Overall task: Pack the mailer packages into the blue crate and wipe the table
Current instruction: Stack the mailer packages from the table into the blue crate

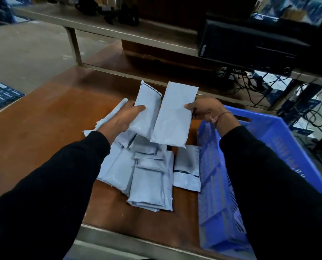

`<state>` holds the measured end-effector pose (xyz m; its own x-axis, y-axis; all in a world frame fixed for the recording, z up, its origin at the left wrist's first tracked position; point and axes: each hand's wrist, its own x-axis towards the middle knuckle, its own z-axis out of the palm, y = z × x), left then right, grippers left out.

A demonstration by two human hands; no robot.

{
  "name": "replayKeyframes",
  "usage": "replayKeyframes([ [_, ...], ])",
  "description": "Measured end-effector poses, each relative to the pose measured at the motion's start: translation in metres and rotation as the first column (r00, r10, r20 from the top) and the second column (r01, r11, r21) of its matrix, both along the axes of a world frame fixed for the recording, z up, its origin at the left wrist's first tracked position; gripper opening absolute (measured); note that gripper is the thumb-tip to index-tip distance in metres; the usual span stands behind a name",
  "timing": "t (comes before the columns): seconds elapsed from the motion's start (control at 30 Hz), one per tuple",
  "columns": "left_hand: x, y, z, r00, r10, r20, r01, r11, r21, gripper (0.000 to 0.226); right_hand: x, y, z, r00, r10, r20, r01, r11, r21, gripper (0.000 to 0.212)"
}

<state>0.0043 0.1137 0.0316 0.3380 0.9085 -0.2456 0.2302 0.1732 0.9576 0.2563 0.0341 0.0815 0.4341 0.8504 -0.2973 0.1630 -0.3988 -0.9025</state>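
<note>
The table (43, 128) holds a blue crate (280, 139) at its right edge, and what shows of the crate's inside, much of it hidden by the right sleeve, has no mailers, so packing looks barely begun and wiping is not yet started. A pile (149, 177) of grey mailers lies on the table just left of the crate. Above the pile's far end, the left hand (122, 119) grips one mailer (147, 111) from its left side, thumb across the front. The right hand (203, 109) pinches a longer mailer (173, 115) by its right edge, near the crate's far left corner. Both mailers are lifted, side by side, not over the crate.
</note>
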Motion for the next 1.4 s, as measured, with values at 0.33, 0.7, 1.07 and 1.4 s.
replayKeyframes([
  [0.33, 0.060, -0.045, 0.031, 0.946, -0.307, 0.101, 0.304, 0.952, 0.048, 0.059, 0.028, -0.040, 0.002, 0.987, -0.086, -0.135, 0.100, 0.990, 0.100, 0.017],
  [0.7, 0.135, -0.085, 0.078, 0.839, -0.459, -0.291, 0.542, 0.666, 0.512, 0.078, 0.122, -0.112, 0.013, 0.898, -0.277, 0.342, 0.189, 0.944, 0.269, 0.114],
  [1.07, 0.253, -0.139, 0.111, 0.705, -0.307, -0.639, 0.705, 0.208, 0.678, 0.058, 0.191, -0.202, 0.050, -0.008, -0.076, 0.997, -0.153, 0.985, 0.074, 0.067],
  [1.4, 0.294, -0.165, 0.045, 0.444, -0.276, -0.852, 0.896, 0.103, 0.433, 0.051, 0.218, -0.240, -0.006, -0.016, 0.449, 0.893, -0.108, 0.887, -0.448, 0.061],
])
